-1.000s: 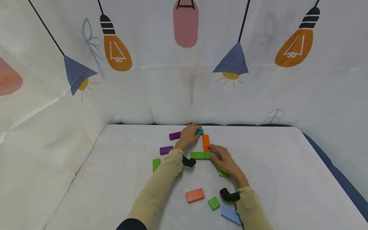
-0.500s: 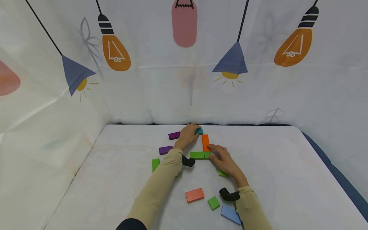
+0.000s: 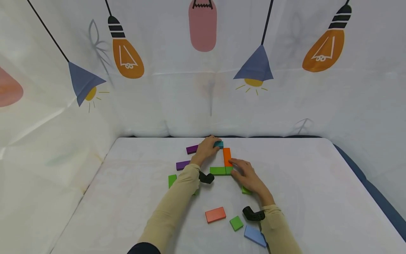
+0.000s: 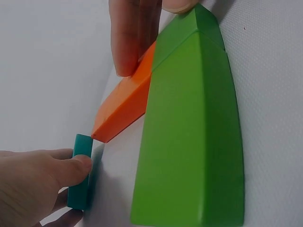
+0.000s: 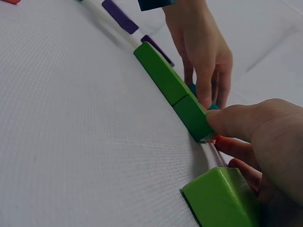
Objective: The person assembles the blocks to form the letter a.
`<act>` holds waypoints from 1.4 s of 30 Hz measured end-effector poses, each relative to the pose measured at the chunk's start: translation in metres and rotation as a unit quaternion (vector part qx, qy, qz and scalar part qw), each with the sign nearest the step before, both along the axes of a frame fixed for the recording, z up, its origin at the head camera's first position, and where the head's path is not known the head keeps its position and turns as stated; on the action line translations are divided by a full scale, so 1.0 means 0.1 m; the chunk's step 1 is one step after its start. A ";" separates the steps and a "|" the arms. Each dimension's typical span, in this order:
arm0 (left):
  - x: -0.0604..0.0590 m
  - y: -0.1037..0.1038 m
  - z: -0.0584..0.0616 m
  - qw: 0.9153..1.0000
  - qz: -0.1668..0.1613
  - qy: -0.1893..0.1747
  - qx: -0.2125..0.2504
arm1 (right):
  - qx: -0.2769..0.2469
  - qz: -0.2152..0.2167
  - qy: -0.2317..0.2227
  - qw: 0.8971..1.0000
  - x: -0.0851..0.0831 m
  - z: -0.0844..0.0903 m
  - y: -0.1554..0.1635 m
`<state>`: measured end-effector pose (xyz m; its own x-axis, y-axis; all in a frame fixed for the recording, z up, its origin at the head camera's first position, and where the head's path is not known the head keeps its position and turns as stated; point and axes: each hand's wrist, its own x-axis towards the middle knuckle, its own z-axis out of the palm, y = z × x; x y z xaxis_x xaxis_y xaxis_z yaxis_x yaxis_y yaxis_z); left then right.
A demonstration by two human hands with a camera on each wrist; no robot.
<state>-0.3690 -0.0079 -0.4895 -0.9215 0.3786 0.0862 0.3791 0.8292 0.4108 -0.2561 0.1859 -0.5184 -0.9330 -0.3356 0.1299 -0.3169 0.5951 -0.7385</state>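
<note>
The left hand [image 3: 207,150] pinches a small teal wooden block [image 3: 219,144] at the orange wooden bar's [image 3: 226,157] far end. The right hand [image 3: 248,177], fingers loosely extended, touches that bar. Two purple, about six green, two orange blocks, one blue. Nothing has visibly moved since before.
</note>
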 end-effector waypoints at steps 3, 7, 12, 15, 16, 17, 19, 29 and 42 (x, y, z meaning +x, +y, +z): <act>0.01 -0.01 0.00 1.000 0.001 -0.005 0.006 | 0.000 -0.001 -0.001 1.000 0.00 0.00 0.00; 0.02 -0.02 0.01 1.000 0.001 -0.011 0.014 | 0.003 -0.001 0.005 1.000 -0.01 -0.01 0.00; 0.03 -0.04 0.01 1.000 -0.002 -0.015 0.018 | -0.001 0.000 0.004 1.000 -0.02 -0.02 0.01; 0.03 -0.05 0.00 1.000 -0.006 -0.011 0.016 | 0.002 0.002 0.005 1.000 -0.03 -0.02 0.01; 0.03 -0.05 0.00 1.000 -0.008 -0.011 0.016 | 0.003 0.003 0.005 1.000 -0.03 -0.02 0.01; 0.04 -0.05 0.00 1.000 -0.008 -0.011 0.015 | 0.004 0.003 0.006 1.000 -0.03 -0.01 0.01; 0.04 -0.05 0.00 1.000 -0.009 -0.011 0.017 | 0.007 0.003 0.007 1.000 -0.02 -0.01 0.01; 0.07 -0.06 -0.01 1.000 -0.007 -0.010 0.017 | 0.008 -0.001 0.000 1.000 -0.01 -0.01 0.00; 0.09 -0.06 -0.05 1.000 -0.007 -0.005 0.023 | 0.000 0.002 -0.003 1.000 -0.02 -0.02 0.01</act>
